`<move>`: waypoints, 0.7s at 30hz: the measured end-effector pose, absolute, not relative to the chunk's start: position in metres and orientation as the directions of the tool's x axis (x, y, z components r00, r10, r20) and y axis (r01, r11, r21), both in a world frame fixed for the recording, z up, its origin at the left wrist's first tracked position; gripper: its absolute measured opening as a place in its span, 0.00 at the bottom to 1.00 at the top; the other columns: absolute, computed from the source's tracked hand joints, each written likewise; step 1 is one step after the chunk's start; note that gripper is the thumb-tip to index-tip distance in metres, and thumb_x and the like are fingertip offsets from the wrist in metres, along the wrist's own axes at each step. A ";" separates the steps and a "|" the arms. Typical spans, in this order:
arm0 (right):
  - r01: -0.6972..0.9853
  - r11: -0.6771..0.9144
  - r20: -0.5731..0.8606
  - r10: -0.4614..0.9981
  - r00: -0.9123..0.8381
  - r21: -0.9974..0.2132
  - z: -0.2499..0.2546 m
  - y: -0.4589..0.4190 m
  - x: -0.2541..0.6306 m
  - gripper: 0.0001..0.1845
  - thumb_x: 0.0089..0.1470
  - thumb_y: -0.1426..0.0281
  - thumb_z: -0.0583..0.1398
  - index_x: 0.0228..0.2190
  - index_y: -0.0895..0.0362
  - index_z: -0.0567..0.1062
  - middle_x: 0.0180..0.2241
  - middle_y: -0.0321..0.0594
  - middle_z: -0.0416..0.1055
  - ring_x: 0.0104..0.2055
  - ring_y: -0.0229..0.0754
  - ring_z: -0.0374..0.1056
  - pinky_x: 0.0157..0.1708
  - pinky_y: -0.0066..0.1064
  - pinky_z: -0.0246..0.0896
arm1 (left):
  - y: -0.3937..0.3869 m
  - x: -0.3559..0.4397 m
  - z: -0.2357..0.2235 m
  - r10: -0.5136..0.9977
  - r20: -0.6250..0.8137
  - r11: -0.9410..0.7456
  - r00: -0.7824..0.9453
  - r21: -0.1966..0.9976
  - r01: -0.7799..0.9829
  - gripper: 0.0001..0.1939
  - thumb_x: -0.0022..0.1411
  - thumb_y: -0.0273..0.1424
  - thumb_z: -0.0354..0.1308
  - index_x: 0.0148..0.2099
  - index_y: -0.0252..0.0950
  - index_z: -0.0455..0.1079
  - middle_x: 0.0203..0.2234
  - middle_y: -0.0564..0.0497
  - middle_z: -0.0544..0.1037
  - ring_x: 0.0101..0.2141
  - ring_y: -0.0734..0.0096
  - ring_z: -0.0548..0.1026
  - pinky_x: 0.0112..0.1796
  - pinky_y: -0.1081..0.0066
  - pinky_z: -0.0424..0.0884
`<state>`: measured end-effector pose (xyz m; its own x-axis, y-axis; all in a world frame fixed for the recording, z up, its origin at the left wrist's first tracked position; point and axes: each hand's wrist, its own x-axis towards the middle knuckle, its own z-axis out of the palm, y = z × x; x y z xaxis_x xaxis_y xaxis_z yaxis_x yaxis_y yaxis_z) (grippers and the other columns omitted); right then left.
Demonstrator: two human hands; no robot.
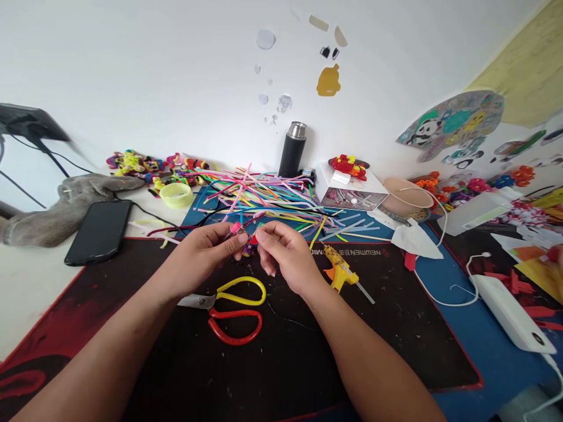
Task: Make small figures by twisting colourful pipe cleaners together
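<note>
My left hand (206, 252) and my right hand (285, 255) meet above the black desk mat (132, 328), fingers pinched on a small pink and red pipe-cleaner piece (244, 234). A dark red pipe cleaner trails from it toward the left. Just below my hands lie scissors with one yellow and one red handle (233, 305). A yellow glue gun (341, 271) rests right of my right hand.
A pile of coloured pipe cleaners (264, 199) lies behind my hands, beside a black flask (292, 149). A black phone (100, 231) and grey plush toy (65, 205) sit left. A white box (349, 187), bowl (407, 199) and white power bank (510, 313) are right.
</note>
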<state>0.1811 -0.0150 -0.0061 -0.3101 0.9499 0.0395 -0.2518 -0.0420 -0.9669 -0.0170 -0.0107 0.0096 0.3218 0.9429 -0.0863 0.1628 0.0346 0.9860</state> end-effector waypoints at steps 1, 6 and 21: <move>-0.253 -0.045 0.037 0.950 -0.311 -0.966 -0.006 -0.015 0.181 0.20 0.59 0.50 0.68 0.34 0.53 0.73 0.20 0.27 0.67 0.16 0.32 0.60 0.15 0.26 0.51 | -0.011 -0.017 0.009 0.943 -0.085 0.034 0.322 0.986 0.161 0.24 0.65 0.53 0.66 0.32 0.36 0.74 0.24 0.55 0.70 0.24 0.75 0.61 0.24 0.75 0.55; -0.265 -0.058 0.028 0.950 -0.312 -0.962 -0.005 -0.017 0.181 0.20 0.58 0.51 0.69 0.35 0.54 0.74 0.20 0.27 0.67 0.16 0.32 0.60 0.15 0.25 0.51 | -0.011 -0.016 0.010 0.943 -0.068 0.019 0.326 0.988 0.152 0.23 0.65 0.52 0.66 0.32 0.36 0.74 0.25 0.54 0.72 0.24 0.75 0.62 0.24 0.74 0.56; -0.276 -0.078 0.024 0.937 -0.349 -0.958 -0.006 -0.017 0.181 0.17 0.61 0.54 0.68 0.33 0.54 0.73 0.19 0.27 0.67 0.16 0.32 0.60 0.15 0.25 0.51 | -0.011 -0.017 0.008 0.932 -0.094 0.051 0.349 0.990 0.129 0.23 0.65 0.52 0.67 0.33 0.36 0.73 0.26 0.54 0.71 0.26 0.74 0.63 0.26 0.74 0.59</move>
